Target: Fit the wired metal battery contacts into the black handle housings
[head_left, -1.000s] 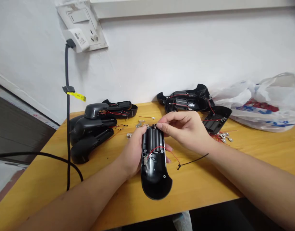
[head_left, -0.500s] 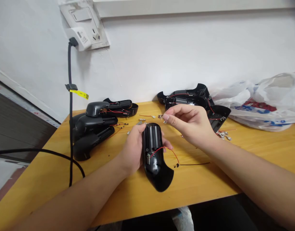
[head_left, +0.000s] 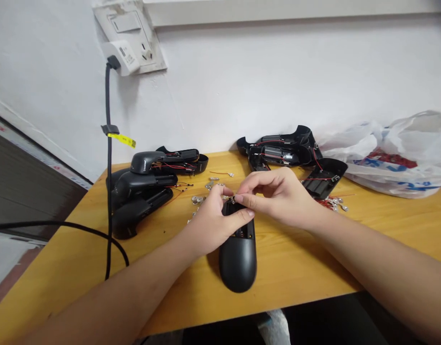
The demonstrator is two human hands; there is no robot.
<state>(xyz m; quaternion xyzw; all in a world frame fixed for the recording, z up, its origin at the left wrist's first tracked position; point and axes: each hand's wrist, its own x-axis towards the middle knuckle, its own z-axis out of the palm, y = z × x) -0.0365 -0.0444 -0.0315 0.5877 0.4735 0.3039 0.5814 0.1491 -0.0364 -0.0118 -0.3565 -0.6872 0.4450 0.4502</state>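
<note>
A black plastic housing (head_left: 238,266) is tilted toward me over the table, its smooth rounded end nearest and its open battery compartment (head_left: 244,231) facing up. My left hand (head_left: 218,218) is closed around the far part of it, thumb lying across the compartment. At the housing's far end, my right hand (head_left: 274,196) pinches a small metal battery contact (head_left: 232,199) between thumb and index finger, partly hidden by the fingertips. The hands nearly touch there. Beyond them lie loose metal contacts (head_left: 198,199) and one with a red wire (head_left: 230,174).
Black housings with wires (head_left: 145,191) are stacked at the left; more (head_left: 285,151) lie against the wall at the right. Contacts with red wires (head_left: 337,203) sit beside a white plastic bag (head_left: 396,163). A black cable (head_left: 108,201) hangs from the wall plug across the left table edge.
The housing has been turned over, so its outer side and compartment opening now face up. My right hand has brought the small contact down and left to the housing's far end.
</note>
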